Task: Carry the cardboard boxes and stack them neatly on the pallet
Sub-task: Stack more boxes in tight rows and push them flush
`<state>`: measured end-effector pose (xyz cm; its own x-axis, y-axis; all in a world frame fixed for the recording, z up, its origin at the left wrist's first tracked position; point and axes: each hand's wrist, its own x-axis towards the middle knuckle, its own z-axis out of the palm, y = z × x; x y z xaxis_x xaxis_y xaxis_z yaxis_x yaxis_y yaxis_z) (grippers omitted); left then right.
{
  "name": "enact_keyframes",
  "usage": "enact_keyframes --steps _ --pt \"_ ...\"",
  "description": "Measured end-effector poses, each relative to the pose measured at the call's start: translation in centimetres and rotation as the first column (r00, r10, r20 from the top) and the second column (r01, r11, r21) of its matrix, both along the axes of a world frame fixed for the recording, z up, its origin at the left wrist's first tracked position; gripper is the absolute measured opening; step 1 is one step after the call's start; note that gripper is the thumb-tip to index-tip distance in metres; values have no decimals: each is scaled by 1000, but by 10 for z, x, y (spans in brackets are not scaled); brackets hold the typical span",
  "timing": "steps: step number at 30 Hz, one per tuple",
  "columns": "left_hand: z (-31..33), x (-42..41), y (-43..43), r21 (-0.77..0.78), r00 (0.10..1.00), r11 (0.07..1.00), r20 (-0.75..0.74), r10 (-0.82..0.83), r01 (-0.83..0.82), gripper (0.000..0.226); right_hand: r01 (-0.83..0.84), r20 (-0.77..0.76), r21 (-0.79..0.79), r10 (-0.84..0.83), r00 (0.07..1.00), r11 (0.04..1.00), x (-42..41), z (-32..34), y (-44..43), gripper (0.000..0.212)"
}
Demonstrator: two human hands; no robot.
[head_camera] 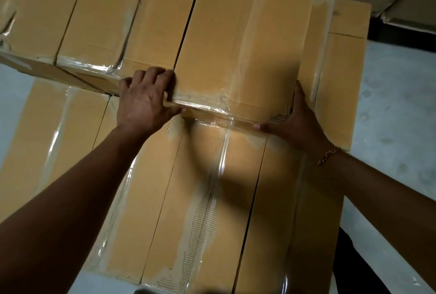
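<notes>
Tan, tape-sealed lower boxes (205, 199) nearest, laid side by side. Just beyond, gripping with left hand (146, 102), fingers curled over the near left corner of the upper box (247, 34). Pressing with right hand (299, 121), fingers flat on its right side, thumb along the bottom edge, chain bracelet (328, 155) at the wrist. Sits atop that lower layer, touching a neighbouring box (106, 17) leftward. Grey floor (396, 105) farther right.

Most fingers of the right hand (299, 118) were hidden behind the side of the gripped box (238, 41), whose far end the upper edge cut off.
</notes>
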<state>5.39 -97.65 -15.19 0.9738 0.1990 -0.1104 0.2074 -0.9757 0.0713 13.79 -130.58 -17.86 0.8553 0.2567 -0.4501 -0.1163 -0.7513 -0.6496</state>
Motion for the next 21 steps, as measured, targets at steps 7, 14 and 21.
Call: enact_keyframes --steps 7,14,21 --pt "-3 10 -1 53 1000 999 16 -1 0 71 -4 -11 3 5 1000 1000 19 4 4 153" --pt "-8 8 -4 54 999 998 -5 33 -32 77 -7 -23 12 7 1000 1000 17 4 5 152" --pt "-5 4 -7 46 998 998 -36 51 -50 80 -18 -48 -1 17 999 1000 18 6 5 147"
